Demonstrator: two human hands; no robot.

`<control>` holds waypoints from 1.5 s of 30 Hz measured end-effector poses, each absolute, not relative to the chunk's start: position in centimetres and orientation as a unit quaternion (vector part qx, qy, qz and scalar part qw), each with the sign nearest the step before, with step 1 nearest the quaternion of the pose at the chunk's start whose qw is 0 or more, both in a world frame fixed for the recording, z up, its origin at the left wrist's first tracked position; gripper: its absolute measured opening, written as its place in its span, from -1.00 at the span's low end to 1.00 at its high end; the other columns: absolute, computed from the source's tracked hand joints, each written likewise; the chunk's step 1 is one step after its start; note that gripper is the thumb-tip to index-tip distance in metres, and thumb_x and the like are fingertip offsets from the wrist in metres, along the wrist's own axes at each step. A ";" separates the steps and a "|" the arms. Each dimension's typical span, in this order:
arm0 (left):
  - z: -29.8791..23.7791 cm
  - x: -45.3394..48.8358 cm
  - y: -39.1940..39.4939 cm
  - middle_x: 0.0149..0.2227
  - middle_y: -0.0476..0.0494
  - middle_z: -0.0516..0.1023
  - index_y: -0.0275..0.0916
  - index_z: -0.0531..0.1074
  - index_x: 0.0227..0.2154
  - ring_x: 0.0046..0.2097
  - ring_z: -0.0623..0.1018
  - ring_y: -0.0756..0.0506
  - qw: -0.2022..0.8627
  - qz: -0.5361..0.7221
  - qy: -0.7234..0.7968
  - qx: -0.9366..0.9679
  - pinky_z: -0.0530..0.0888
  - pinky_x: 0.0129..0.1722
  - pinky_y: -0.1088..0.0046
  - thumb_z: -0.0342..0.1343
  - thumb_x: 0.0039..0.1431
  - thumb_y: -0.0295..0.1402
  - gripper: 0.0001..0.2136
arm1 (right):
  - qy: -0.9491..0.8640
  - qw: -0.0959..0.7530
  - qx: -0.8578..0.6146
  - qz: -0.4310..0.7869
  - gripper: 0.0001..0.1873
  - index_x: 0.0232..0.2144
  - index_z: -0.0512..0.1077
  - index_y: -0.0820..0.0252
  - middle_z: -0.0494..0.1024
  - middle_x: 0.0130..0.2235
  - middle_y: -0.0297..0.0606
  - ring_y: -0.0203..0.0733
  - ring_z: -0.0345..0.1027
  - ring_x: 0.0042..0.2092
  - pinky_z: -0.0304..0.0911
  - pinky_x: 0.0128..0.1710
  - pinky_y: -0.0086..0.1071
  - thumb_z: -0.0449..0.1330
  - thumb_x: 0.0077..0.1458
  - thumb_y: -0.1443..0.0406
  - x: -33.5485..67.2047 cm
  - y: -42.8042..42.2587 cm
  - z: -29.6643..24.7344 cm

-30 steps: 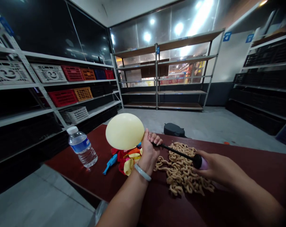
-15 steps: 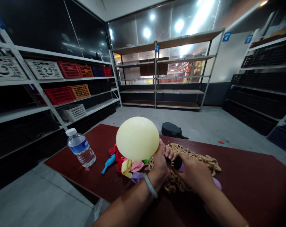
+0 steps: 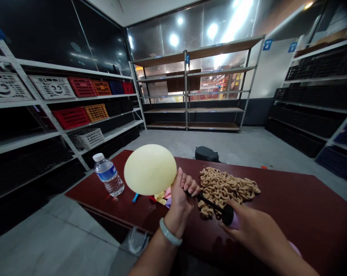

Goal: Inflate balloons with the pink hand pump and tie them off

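Observation:
My left hand (image 3: 182,193), a pale bangle on its wrist, is closed around the neck of an inflated pale-yellow balloon (image 3: 149,169) and the black end of a hand balloon pump (image 3: 209,202). The pump's black rod shows between my two hands. My right hand (image 3: 252,226) is wrapped round the pump's purple body, which it mostly hides. Below the balloon lie several limp balloons (image 3: 161,198) in yellow, pink, purple, red and blue, partly covered by it. Behind the pump rod is a pile of tan, ring-shaped links (image 3: 226,186).
A water bottle (image 3: 108,174) with a white cap stands at the left of the dark red table (image 3: 288,195). On the floor beyond lies a dark bag (image 3: 206,153). Shelves with coloured crates (image 3: 71,117) line the left; a metal rack (image 3: 186,92) stands at the back.
My right hand has pulled back to the right, away from my left, exposing the pump's black rod. The balloon and my left hand have shifted left in view.

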State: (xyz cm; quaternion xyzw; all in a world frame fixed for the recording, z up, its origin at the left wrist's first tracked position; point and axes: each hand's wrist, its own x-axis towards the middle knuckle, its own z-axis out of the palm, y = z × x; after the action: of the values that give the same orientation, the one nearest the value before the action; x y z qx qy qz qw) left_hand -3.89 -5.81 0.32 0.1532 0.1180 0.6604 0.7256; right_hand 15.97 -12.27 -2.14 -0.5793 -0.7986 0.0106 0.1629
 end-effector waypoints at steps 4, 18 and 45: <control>1.0 -5.1 -7.2 -0.71 0.14 -0.09 -0.21 -0.04 -0.68 -0.69 0.04 0.10 0.716 0.675 0.102 0.146 0.04 -0.66 0.52 0.13 0.21 -0.25 -0.51 | -0.791 0.164 -0.589 0.021 -0.59 -0.02 0.39 -0.04 0.64 -0.22 -0.30 -0.04 0.54 -0.29 0.30 -0.42 -0.30 0.15 0.09 0.02 18.1 -15.0 -3.2; -4.2 0.0 -10.4 -0.69 0.14 -0.03 -0.23 0.03 -0.64 -0.67 0.05 0.11 0.726 0.669 0.146 0.059 0.02 -0.65 0.55 0.16 0.19 -0.19 -0.54 | -0.782 0.128 -0.610 0.003 -0.74 -0.22 0.40 0.07 0.62 -0.29 -0.21 -0.03 0.52 -0.32 0.09 -0.47 -0.35 0.18 0.00 0.16 11.7 -14.1 -2.3; -2.4 -1.7 -12.4 -0.72 0.13 -0.02 -0.23 0.05 -0.65 -0.69 0.05 0.10 0.683 0.702 0.152 0.130 0.03 -0.65 0.51 0.04 0.29 -0.22 -0.57 | -0.790 0.162 -0.591 0.000 -0.61 -0.12 0.40 0.06 0.60 -0.31 -0.27 -0.07 0.50 -0.34 0.08 -0.46 -0.34 0.22 -0.01 0.09 11.6 -15.6 -2.6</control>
State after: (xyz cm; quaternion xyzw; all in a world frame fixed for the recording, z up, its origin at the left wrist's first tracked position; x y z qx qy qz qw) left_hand -1.70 -12.35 -2.41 0.1299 0.1519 0.7021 0.6834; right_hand 11.64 -15.61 -2.65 -0.5908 -0.7904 -0.0003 0.1620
